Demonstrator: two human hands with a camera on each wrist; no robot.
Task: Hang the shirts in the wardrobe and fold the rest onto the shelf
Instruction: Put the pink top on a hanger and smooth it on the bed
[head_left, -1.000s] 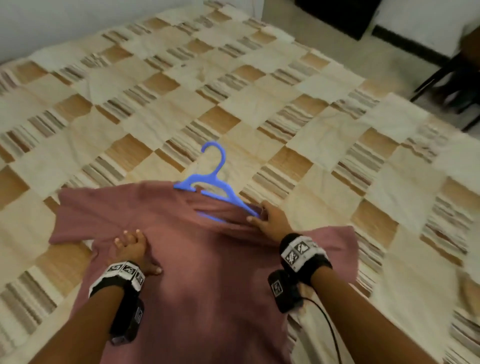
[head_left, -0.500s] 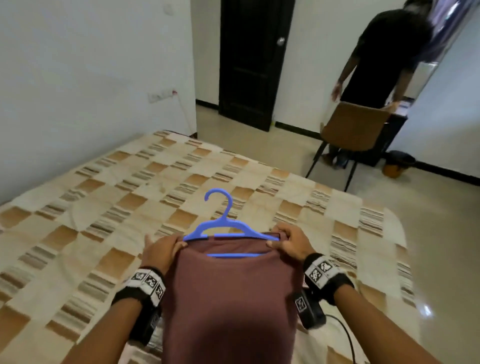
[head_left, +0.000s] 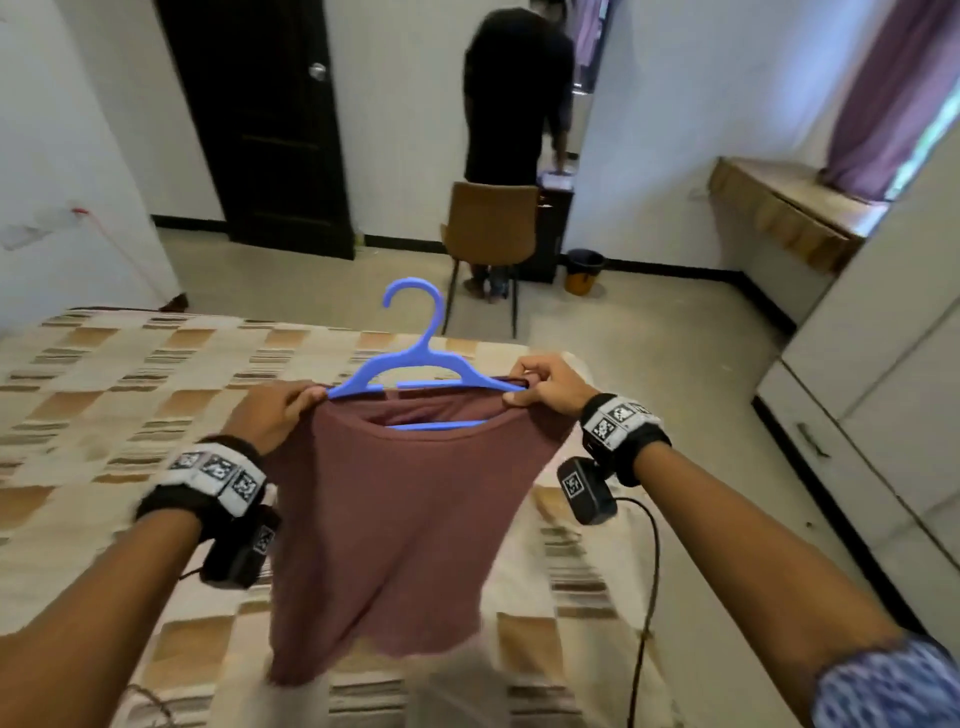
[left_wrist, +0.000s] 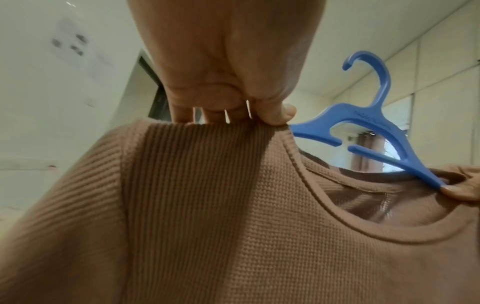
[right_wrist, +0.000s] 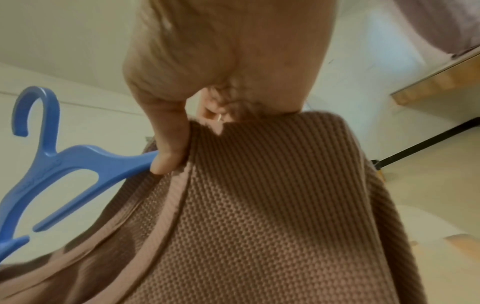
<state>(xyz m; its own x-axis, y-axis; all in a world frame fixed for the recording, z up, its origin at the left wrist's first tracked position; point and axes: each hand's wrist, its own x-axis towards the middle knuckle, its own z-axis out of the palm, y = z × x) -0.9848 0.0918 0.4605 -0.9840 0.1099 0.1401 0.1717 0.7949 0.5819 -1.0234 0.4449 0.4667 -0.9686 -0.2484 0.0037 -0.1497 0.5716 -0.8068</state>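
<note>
A mauve shirt (head_left: 395, 525) hangs in the air above the bed (head_left: 104, 395), held up by both of the person's hands with its hem dangling clear of the checked bedspread. The left hand (head_left: 272, 413) has its fingers curled round the shirt's left shoulder, thumb pinching the ribbed cloth at the end of the hanger arm, as the left wrist view shows. The right hand (head_left: 545, 387) grips the right shoulder in the same way, its thumb pressed on the cloth beside the other arm. The blue hanger (head_left: 415, 364) sits inside the neckline, upright, hook uppermost. Beyond the bed stand a brown chair (head_left: 491, 228), a second person in dark clothes (head_left: 514, 93) and a dark door (head_left: 265, 124). A white wardrobe (head_left: 878, 374) stands at the right edge, well apart from the shirt.
</note>
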